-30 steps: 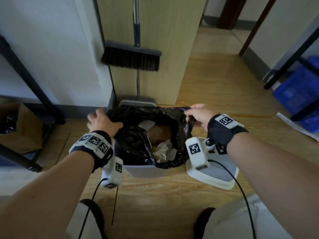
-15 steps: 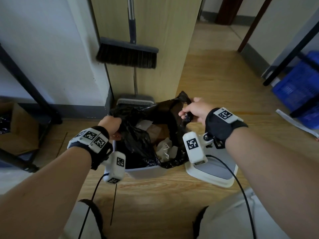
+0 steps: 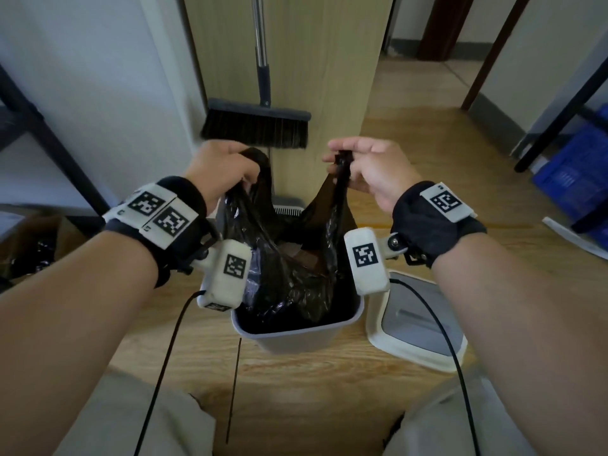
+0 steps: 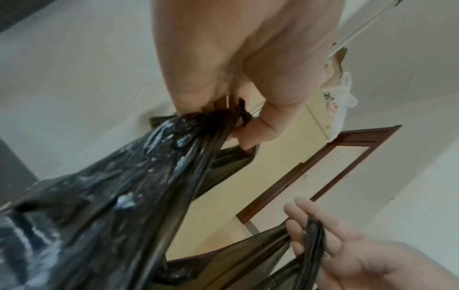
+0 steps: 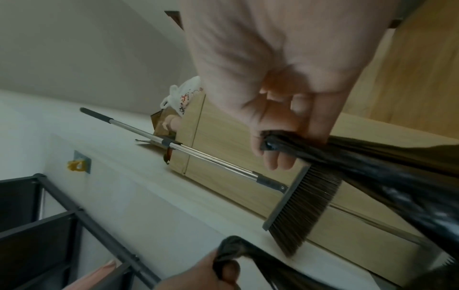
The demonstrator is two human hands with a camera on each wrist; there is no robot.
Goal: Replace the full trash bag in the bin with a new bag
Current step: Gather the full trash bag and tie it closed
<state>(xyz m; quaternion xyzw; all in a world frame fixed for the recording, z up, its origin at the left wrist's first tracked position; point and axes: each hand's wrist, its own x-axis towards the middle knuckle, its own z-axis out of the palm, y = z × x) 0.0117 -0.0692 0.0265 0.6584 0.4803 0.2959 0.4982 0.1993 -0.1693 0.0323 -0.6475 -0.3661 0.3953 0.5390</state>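
Since a moment ago both hands have risen well above the bin, drawing the black trash bag up so that its top is stretched tall and only its lower part sits inside the bin. The left hand has its fingers curled tight around one gathered edge of the bag, and the right hand pinches the opposite gathered edge between thumb and fingers. A broom hangs just beyond the hands, and the bin's lid lies on the floor below the right wrist.
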